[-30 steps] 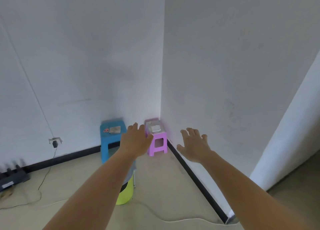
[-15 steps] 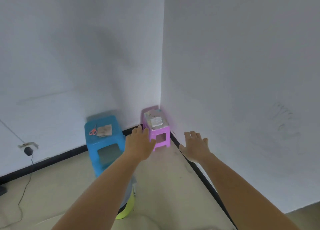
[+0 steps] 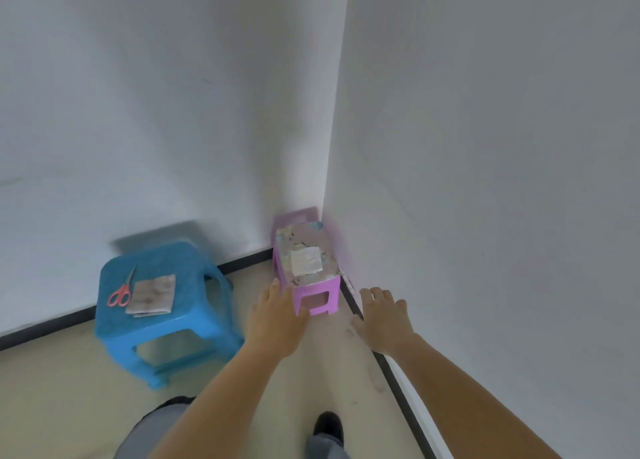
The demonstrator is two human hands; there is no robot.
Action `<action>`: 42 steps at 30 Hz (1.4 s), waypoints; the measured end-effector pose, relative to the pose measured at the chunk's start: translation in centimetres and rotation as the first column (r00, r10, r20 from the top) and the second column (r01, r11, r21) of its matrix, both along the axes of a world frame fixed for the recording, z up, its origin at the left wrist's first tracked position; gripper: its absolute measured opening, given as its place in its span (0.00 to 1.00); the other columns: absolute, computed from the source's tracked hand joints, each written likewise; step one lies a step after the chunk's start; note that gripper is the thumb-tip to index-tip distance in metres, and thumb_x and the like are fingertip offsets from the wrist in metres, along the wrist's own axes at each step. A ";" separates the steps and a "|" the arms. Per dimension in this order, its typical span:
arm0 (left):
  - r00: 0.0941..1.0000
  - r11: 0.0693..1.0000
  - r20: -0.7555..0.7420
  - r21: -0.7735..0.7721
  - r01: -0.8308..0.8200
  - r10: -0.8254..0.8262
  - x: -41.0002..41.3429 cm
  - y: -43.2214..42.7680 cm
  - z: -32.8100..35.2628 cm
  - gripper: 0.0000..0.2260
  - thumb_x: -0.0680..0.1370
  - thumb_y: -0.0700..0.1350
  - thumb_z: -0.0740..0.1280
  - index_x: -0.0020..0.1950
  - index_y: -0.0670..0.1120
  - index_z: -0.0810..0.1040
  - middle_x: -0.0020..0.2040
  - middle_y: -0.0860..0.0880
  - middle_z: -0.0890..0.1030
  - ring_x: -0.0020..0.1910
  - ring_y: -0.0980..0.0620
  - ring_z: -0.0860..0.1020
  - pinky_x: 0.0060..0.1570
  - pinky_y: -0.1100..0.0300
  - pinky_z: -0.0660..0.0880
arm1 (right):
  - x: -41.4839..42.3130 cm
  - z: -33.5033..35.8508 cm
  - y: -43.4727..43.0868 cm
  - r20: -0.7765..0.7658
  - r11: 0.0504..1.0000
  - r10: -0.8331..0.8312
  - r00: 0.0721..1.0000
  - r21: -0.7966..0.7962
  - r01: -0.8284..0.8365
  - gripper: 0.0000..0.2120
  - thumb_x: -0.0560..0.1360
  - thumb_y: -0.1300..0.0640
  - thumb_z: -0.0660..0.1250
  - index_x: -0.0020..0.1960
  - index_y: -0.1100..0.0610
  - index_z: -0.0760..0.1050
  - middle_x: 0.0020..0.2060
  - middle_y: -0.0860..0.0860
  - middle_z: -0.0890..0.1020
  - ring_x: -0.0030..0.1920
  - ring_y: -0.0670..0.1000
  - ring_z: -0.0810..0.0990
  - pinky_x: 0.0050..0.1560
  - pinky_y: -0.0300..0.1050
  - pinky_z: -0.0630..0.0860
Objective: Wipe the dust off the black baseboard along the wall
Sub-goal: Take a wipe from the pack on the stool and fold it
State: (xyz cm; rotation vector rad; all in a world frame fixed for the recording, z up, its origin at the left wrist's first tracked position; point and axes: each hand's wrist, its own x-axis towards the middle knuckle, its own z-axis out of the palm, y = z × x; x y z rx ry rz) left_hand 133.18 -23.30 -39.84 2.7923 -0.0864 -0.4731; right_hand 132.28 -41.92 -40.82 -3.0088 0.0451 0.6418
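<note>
- Head view, only view given: a room corner is seen from above, with both bare forearms stretched forward and down.
- The left hand is seen with fingers straight and together, nothing held. It overlaps the front left leg of the purple stool; whether it touches cannot be told.
- The right hand is spread flat, palm down, empty. It hangs over the floor just beside the right wall and is likely held out for balance or reach.
- The black baseboard is seen as a thin strip at the foot of the right wall, running from the bottom edge up into the corner. A second run lies along the left wall, partly hidden behind both stools.
- The purple stool is set tight in the corner, against the baseboard, so that stretch is blocked. It is judged that the stool must be shifted before wiping there.
- A white cloth, folded, lies at the centre of the purple stool's top. It is probably parked there as the wiping tool, and has not been picked up.
- The blue stool stands left of it, near the left wall. Scissors lie near its left edge, with a folded grey cloth just beside them at the middle.
- A dark shoe is planted on the floor near the bottom edge.
- Wiping is judged not begun: no cloth is in hand and nothing is on the baseboard.
</note>
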 end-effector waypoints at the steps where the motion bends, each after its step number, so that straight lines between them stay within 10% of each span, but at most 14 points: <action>1: 0.999 1.000 -0.033 0.006 -0.009 0.009 1.1 -0.1 -1.1 0.22 0.80 0.52 0.56 0.72 0.45 0.62 0.74 0.44 0.61 0.72 0.46 0.60 0.68 0.50 0.64 | 1.5 -1.1 -0.2 -0.026 1.000 0.002 1.000 0.006 -0.001 0.25 0.79 0.47 0.53 0.73 0.56 0.58 0.67 0.53 0.68 0.67 0.54 0.66 0.64 0.52 0.64; 18: 0.903 0.979 -0.402 -0.065 -0.195 0.153 24.5 0.1 -30.5 0.19 0.79 0.48 0.57 0.70 0.43 0.64 0.69 0.46 0.66 0.67 0.47 0.63 0.65 0.56 0.62 | 25.1 -29.6 0.5 -0.252 0.990 -0.019 0.968 0.132 0.054 0.23 0.79 0.49 0.53 0.71 0.55 0.61 0.65 0.51 0.70 0.65 0.52 0.68 0.64 0.49 0.67; 23: 0.811 0.818 -0.435 -0.237 -0.523 0.392 31.0 -1.4 -37.5 0.15 0.78 0.44 0.60 0.65 0.45 0.73 0.54 0.47 0.76 0.51 0.49 0.74 0.48 0.59 0.70 | 30.8 -37.7 -0.3 -0.198 0.918 -0.174 0.965 0.323 0.232 0.17 0.79 0.51 0.57 0.65 0.56 0.68 0.59 0.52 0.74 0.58 0.51 0.73 0.57 0.43 0.71; 30: 0.578 0.484 -0.528 -0.320 -0.814 0.623 33.3 -2.4 -43.0 0.14 0.75 0.43 0.65 0.60 0.46 0.72 0.46 0.51 0.78 0.49 0.46 0.79 0.53 0.48 0.77 | 33.5 -43.3 2.2 -0.390 0.433 -0.600 0.698 0.576 0.694 0.11 0.74 0.55 0.67 0.53 0.58 0.72 0.46 0.50 0.80 0.47 0.50 0.80 0.49 0.45 0.79; 33: 0.503 0.388 -0.623 -0.324 -0.863 0.599 33.5 -2.3 -43.3 0.12 0.73 0.39 0.70 0.55 0.46 0.74 0.40 0.51 0.79 0.40 0.49 0.80 0.39 0.57 0.78 | 33.9 -42.9 3.0 -0.487 0.268 -0.647 0.587 0.575 0.773 0.05 0.72 0.62 0.69 0.42 0.59 0.72 0.34 0.49 0.76 0.35 0.47 0.75 0.35 0.35 0.72; 42: 0.440 0.406 -0.842 -0.299 -0.863 0.314 31.1 -2.9 -34.7 0.04 0.63 0.39 0.67 0.31 0.44 0.72 0.29 0.48 0.68 0.32 0.51 0.65 0.38 0.57 0.64 | 28.2 -35.2 0.5 -0.738 -0.271 -0.624 0.255 0.511 0.816 0.05 0.71 0.66 0.66 0.39 0.58 0.77 0.40 0.54 0.78 0.42 0.52 0.74 0.41 0.43 0.71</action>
